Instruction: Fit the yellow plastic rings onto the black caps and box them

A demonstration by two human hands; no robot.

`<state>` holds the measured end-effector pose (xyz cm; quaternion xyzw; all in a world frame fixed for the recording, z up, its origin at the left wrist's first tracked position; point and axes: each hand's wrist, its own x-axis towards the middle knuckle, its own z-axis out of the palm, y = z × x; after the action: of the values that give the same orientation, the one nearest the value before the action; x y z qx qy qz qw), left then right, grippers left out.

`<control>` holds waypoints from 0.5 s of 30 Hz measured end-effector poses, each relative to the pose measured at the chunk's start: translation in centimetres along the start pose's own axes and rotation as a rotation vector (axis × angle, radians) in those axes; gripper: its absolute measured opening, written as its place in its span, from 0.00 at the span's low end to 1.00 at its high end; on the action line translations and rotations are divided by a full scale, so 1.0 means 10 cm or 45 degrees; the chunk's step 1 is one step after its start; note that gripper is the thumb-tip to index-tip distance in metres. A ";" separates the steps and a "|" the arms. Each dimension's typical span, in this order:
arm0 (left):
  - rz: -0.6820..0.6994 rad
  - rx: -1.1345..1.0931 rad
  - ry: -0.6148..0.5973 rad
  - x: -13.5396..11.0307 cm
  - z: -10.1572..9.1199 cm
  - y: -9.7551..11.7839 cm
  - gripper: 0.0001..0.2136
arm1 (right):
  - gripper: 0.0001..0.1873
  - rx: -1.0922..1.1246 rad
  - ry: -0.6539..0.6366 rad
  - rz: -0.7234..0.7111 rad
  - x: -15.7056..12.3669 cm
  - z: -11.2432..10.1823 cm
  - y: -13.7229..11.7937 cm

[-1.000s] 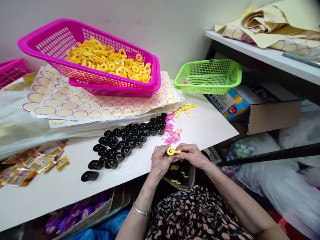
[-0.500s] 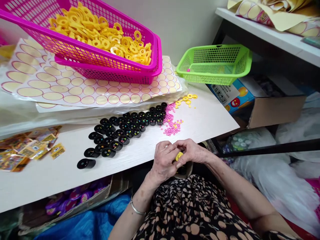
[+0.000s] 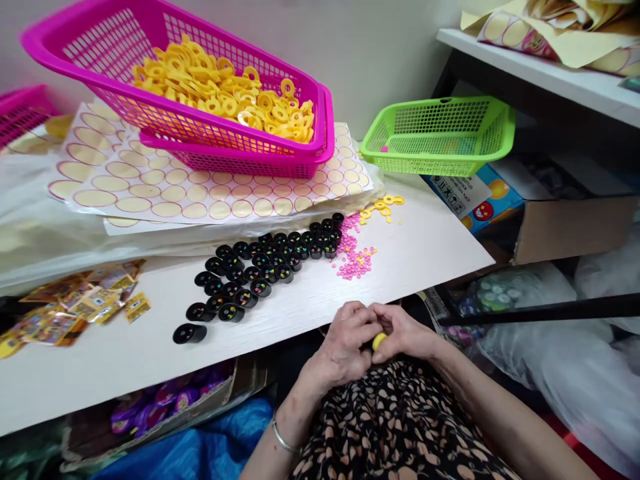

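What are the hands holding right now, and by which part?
A small yellow plastic piece, pinched between the left hand and right hand. Their fingers cover most of it, so which part is gripped cannot be told.

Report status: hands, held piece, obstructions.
Left hand and right hand both closed on yellow plastic piece, below table edge. Piece mostly hidden. Nothing blocking hands.

**A:** Light's bright and even here, soft from overhead. The white table (image 3: 425, 247) has barely any shadows, just small ones beside the black tubes (image 3: 260, 267).

**B:** Yep, no glare. The wide lens bends the pink basket (image 3: 165, 110) and shelf (image 3: 540, 79) toward the edges. It's dim under the table. The yellow piece (image 3: 379, 341) pinched by the left hand (image 3: 350, 343) and right hand (image 3: 410, 337) looks sharp.
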<state>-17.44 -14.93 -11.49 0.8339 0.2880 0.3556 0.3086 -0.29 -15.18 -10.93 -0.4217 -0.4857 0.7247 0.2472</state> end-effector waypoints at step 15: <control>-0.919 1.098 0.944 -0.09 -0.58 -0.71 0.17 | 0.12 -1.681 0.135 0.073 0.17 -0.05 0.26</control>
<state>-24.29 -9.13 -13.73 0.5566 0.7518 0.3461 -0.0716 -0.59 -14.74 -14.04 -0.5325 -0.8035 0.2595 -0.0589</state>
